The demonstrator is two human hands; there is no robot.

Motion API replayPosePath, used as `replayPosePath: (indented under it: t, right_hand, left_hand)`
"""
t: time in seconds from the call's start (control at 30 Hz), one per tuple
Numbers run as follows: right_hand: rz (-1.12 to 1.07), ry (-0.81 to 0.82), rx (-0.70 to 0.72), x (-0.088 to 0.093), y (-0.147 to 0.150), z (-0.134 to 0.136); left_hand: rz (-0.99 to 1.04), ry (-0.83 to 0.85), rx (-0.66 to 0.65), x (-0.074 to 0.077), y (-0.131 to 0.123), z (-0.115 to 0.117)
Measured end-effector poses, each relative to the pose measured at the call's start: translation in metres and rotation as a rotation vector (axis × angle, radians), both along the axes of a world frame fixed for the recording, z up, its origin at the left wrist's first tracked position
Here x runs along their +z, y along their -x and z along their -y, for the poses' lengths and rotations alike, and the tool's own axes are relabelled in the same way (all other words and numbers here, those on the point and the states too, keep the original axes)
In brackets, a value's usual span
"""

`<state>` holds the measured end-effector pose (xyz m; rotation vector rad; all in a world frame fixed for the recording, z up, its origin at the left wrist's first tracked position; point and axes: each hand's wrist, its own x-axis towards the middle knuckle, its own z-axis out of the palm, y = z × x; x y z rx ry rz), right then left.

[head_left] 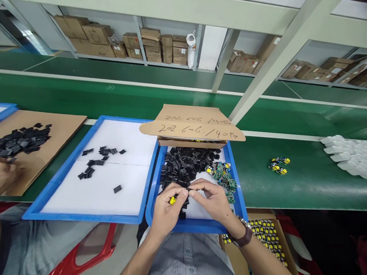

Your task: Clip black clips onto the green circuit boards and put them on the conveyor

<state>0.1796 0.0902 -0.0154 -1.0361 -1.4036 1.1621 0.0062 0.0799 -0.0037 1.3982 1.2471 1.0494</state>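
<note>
My left hand (168,208) is closed round a small circuit board with a yellow part (172,200). My right hand (210,198) pinches a small black square piece (187,190) against that board, with the fingertips of both hands meeting. Both hands hover over the near end of a blue tray (197,226) lined in white. A heap of black pieces (186,164) fills the tray's far half. Several green circuit boards (223,175) lie at its right side.
A larger blue tray (71,217) with scattered black pieces lies to the left. A cardboard box (192,128) with handwriting sits at the far end. Another person's hand (7,175) rests at the left on a brown board. White parts (346,154) and boards (278,165) lie on the green belt.
</note>
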Motion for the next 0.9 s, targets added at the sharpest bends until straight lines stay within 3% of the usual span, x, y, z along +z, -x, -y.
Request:
replayPosePath:
  t: [0.13,0.3,0.4,0.57,0.9]
  right_hand:
    - [-0.053,0.075,-0.097,0.000,0.000,0.007]
    - [-0.165,0.066,-0.200,0.009,-0.018,0.016]
    - [-0.109,0.025,-0.211,0.013,-0.029,0.026]
    - [0.016,-0.097,-0.176,0.019,-0.038,0.040]
    - [0.057,-0.079,-0.217,0.017,-0.035,0.047]
  left_hand:
    - [0.075,0.069,0.002,-0.004,-0.007,0.006]
    - [0.671,0.460,-0.027,-0.005,-0.011,0.016]
    - [0.891,0.554,-0.047,0.003,-0.009,0.019]
    - [0.974,0.645,-0.073,0.008,-0.007,0.019]
    - [0.883,0.614,-0.070,-0.003,-0.013,0.025]
